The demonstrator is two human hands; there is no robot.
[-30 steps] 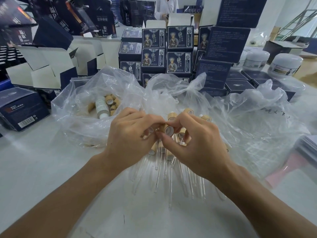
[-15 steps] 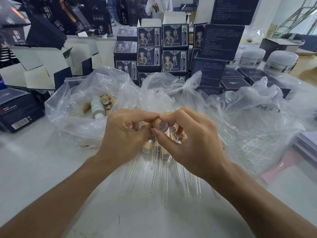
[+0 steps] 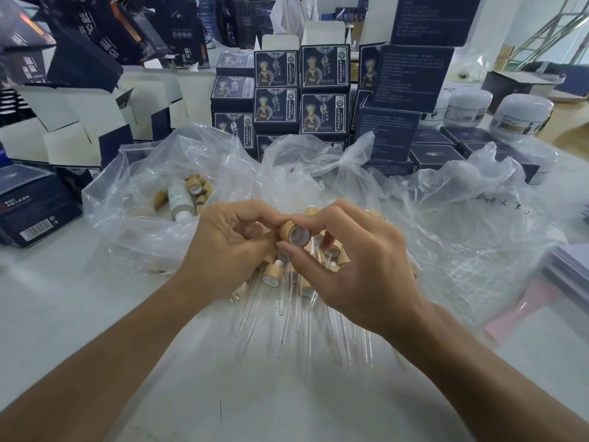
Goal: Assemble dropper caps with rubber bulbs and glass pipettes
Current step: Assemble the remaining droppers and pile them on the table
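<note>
Pinching bamboo cap (image 3: 294, 232): right hand (image 3: 360, 269) grip clamped; left hand (image 3: 229, 250) curled, contents hidden.

Under my fingers (image 3: 288, 248) on the desk (image 3: 79, 314) lies a heap of assembled droppers (image 3: 287, 301), pipettes pointing toward me. Left of my fingers, a plastic bag (image 3: 143, 199) holds loose caps (image 3: 196, 186). Behind them stand stacked boxes (image 3: 299, 90); jars (image 3: 522, 114) sit far right.

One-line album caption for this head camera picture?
Two hands, left hand and right hand, hold a bamboo dropper cap above glass pipettes.
</note>
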